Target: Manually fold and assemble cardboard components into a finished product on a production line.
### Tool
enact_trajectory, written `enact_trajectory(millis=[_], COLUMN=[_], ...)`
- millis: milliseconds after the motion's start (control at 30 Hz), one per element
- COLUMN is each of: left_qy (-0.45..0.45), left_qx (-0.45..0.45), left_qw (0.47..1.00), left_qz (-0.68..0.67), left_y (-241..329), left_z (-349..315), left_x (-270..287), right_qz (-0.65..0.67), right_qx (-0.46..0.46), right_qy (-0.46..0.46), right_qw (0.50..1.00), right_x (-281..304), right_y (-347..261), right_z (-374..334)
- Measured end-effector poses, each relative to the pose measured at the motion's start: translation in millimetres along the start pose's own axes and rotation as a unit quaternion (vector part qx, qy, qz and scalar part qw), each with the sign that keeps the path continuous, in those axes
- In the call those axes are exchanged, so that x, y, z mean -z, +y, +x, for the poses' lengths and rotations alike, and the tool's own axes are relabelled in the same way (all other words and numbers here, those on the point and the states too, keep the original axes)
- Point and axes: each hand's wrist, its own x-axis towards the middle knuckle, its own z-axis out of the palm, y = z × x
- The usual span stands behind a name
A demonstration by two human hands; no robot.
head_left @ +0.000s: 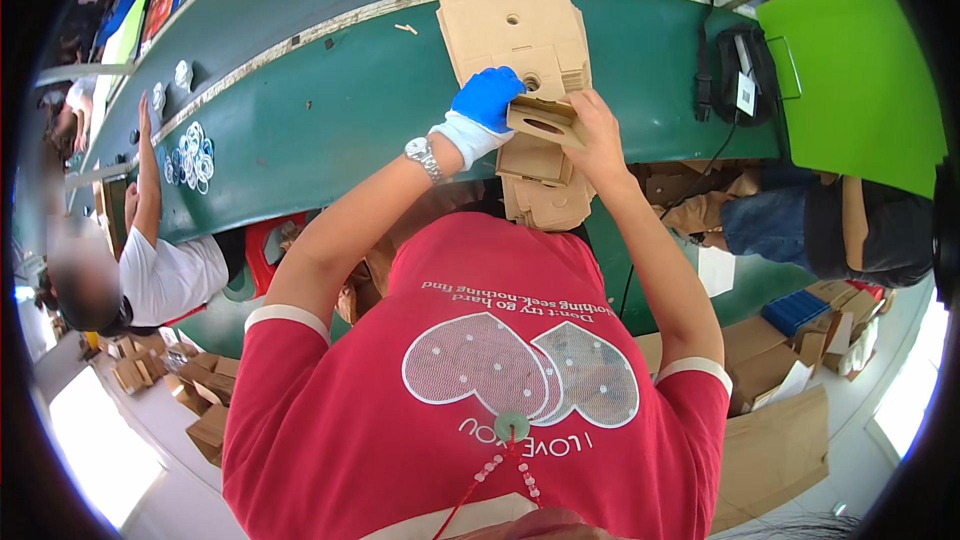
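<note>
A small brown cardboard box (540, 155), partly folded up, stands at the table's near edge with an oval hole in its raised flap. My left hand (487, 105), in a white glove with blue-coated fingers and with a watch at the wrist, closes on the box's left side. Bare, my right hand (598, 137) grips the flap's right end between thumb and fingers. Just beyond both hands lies a stack of flat die-cut cardboard blanks (512, 20) with round holes. Another flat cardboard piece (550, 202) shows below the box, against my body. My left fingertips are partly hidden.
The green table (370, 90) carries a pile of white and blue rings (192, 157) at left and a black bag (745, 75) at right. A bright green panel (850, 70) stands beside the bag. One person (170, 275) sits at left, another (800, 225) at right. Cartons (765, 350) lie behind.
</note>
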Motion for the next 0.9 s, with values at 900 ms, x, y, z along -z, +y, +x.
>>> enact_trajectory(millis=[900], left_qy=[0.220], left_qx=[0.428], left_qw=[0.621], left_qz=[-0.618], left_y=[-70], left_z=[-32], left_x=[87], right_qz=[0.346], right_qx=[-0.184], right_qy=[0.121], right_qw=[0.912], right_x=[11], right_y=[-32], right_z=[35])
